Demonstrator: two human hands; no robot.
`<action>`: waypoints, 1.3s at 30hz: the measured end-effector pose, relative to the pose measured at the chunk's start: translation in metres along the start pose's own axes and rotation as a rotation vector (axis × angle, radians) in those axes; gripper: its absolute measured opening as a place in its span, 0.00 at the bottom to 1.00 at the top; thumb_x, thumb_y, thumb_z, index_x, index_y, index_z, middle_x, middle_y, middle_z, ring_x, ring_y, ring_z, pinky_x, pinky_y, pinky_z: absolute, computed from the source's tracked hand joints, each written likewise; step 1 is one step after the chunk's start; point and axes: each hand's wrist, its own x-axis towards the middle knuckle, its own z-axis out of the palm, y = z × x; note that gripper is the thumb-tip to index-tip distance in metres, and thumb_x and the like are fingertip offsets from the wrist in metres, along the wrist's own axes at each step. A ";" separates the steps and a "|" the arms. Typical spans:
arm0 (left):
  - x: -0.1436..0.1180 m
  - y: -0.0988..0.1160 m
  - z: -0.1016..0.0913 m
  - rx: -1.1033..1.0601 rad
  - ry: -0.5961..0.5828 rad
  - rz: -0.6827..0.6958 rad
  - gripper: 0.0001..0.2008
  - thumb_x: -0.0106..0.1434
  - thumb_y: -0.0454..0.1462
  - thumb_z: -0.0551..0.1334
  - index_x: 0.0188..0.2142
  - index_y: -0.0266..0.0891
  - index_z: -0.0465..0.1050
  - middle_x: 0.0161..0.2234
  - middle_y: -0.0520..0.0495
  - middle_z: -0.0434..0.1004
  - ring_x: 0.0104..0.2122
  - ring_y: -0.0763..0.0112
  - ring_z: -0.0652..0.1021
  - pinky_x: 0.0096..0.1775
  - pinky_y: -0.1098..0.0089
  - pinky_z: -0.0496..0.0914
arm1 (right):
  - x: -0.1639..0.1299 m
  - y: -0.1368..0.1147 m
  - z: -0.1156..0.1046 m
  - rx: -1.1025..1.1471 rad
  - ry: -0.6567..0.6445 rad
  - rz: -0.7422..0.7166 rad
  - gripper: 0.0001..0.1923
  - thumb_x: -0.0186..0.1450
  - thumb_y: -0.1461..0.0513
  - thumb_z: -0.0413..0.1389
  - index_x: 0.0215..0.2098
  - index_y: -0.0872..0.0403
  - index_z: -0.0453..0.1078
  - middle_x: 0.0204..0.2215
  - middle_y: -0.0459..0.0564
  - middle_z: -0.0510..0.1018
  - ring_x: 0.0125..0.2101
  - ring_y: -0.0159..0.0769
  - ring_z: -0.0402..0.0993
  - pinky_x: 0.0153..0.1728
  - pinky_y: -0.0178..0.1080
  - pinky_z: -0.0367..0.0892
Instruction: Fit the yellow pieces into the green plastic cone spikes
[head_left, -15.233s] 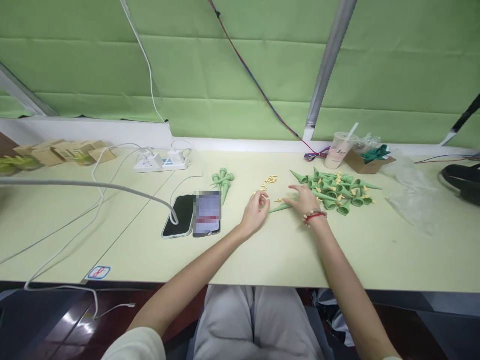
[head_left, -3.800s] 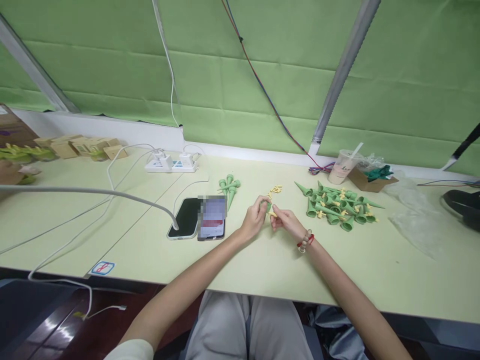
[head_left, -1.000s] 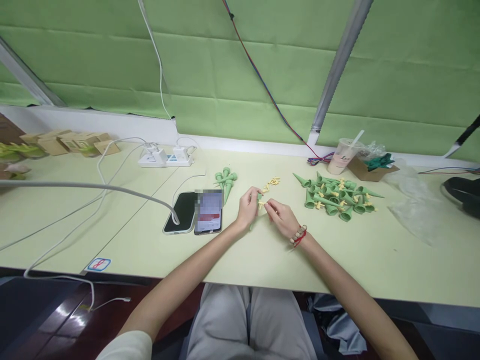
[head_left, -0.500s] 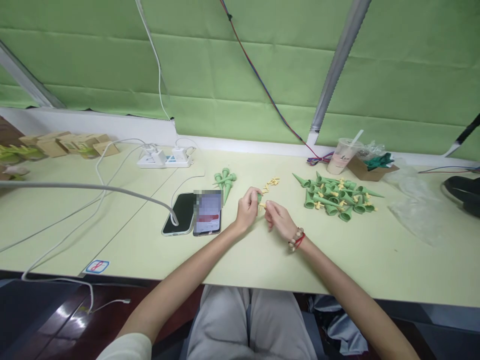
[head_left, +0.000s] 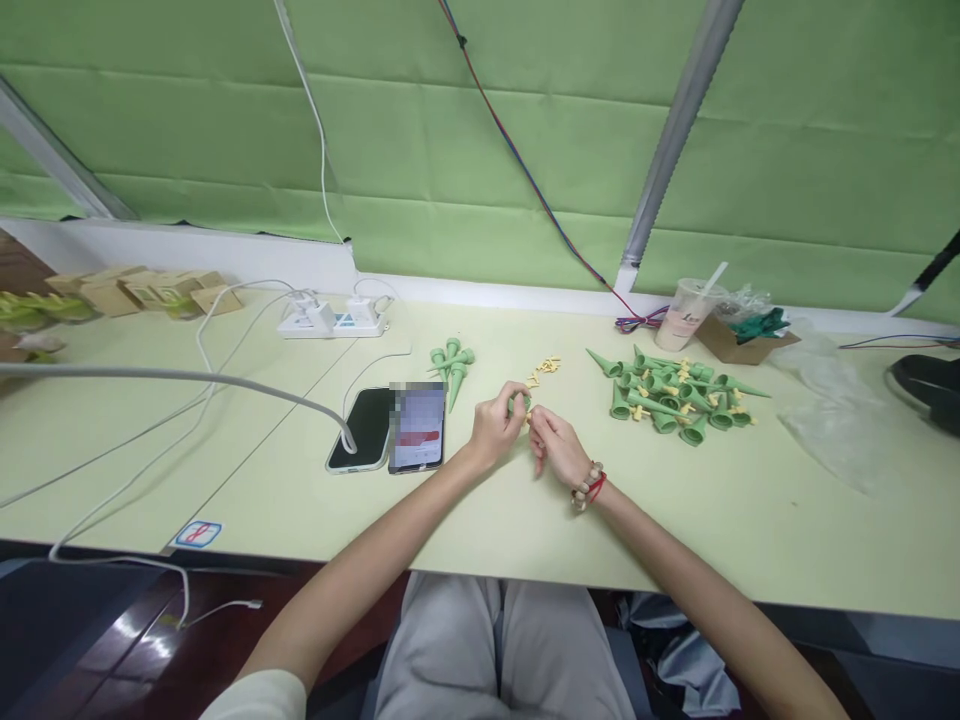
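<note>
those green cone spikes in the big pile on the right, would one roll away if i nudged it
Likely only in a curve: each green cone tapers from a wide round mouth to a point, so it should circle rather than run straight. They look like thin moulded plastic, so probably light and stiff. The yellow cross-pieces fitted in some may stop rolling.

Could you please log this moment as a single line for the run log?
left hand: holds green cone | right hand: at cone with small yellow piece | cone pile: right | phones: left

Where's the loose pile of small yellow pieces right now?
The small yellow pieces lie mid-table, just beyond the hands, between the small cone cluster and the big cone pile.
</note>
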 end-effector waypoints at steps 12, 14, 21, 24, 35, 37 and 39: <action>0.004 0.003 -0.003 0.048 -0.022 0.016 0.13 0.61 0.40 0.46 0.33 0.40 0.68 0.18 0.54 0.65 0.17 0.78 0.64 0.24 0.76 0.57 | 0.000 -0.011 -0.010 0.017 -0.115 0.109 0.21 0.60 0.44 0.44 0.24 0.52 0.53 0.15 0.37 0.54 0.11 0.23 0.52 0.09 0.28 0.55; 0.004 0.006 -0.003 -0.025 -0.021 -0.104 0.15 0.63 0.41 0.44 0.34 0.40 0.67 0.17 0.56 0.62 0.17 0.78 0.63 0.25 0.75 0.57 | -0.001 -0.009 -0.008 -0.093 -0.047 -0.022 0.20 0.60 0.45 0.45 0.26 0.52 0.57 0.16 0.38 0.58 0.11 0.23 0.54 0.09 0.27 0.53; 0.002 0.011 -0.002 -0.085 -0.027 -0.181 0.17 0.65 0.43 0.42 0.35 0.40 0.65 0.17 0.56 0.58 0.17 0.77 0.61 0.25 0.75 0.57 | 0.001 -0.008 -0.009 0.034 -0.080 0.022 0.20 0.58 0.46 0.49 0.24 0.52 0.54 0.15 0.36 0.55 0.12 0.22 0.54 0.09 0.27 0.57; 0.001 0.008 -0.002 -0.023 -0.029 -0.119 0.16 0.64 0.42 0.43 0.35 0.40 0.66 0.17 0.56 0.58 0.16 0.77 0.61 0.25 0.75 0.56 | 0.003 -0.008 -0.010 0.143 -0.140 0.115 0.20 0.55 0.45 0.52 0.25 0.52 0.55 0.14 0.35 0.53 0.11 0.23 0.53 0.11 0.28 0.59; 0.003 0.003 -0.005 0.064 0.016 0.014 0.13 0.61 0.39 0.46 0.33 0.40 0.68 0.17 0.55 0.65 0.16 0.78 0.64 0.24 0.76 0.57 | 0.002 -0.011 -0.012 0.097 -0.190 0.112 0.19 0.58 0.46 0.50 0.25 0.52 0.56 0.12 0.35 0.56 0.10 0.23 0.54 0.10 0.29 0.58; 0.003 0.005 -0.005 0.052 0.020 -0.043 0.15 0.63 0.39 0.44 0.34 0.40 0.67 0.18 0.55 0.65 0.16 0.78 0.65 0.24 0.75 0.57 | 0.001 -0.010 -0.012 -0.025 -0.131 0.028 0.17 0.57 0.48 0.52 0.26 0.53 0.58 0.14 0.36 0.61 0.11 0.24 0.59 0.11 0.29 0.59; 0.003 0.007 -0.005 0.040 0.006 -0.083 0.15 0.63 0.40 0.44 0.35 0.40 0.67 0.19 0.55 0.65 0.16 0.78 0.65 0.24 0.75 0.57 | 0.001 -0.009 -0.011 -0.094 -0.051 -0.039 0.16 0.54 0.50 0.56 0.29 0.53 0.61 0.17 0.38 0.65 0.12 0.25 0.62 0.12 0.30 0.62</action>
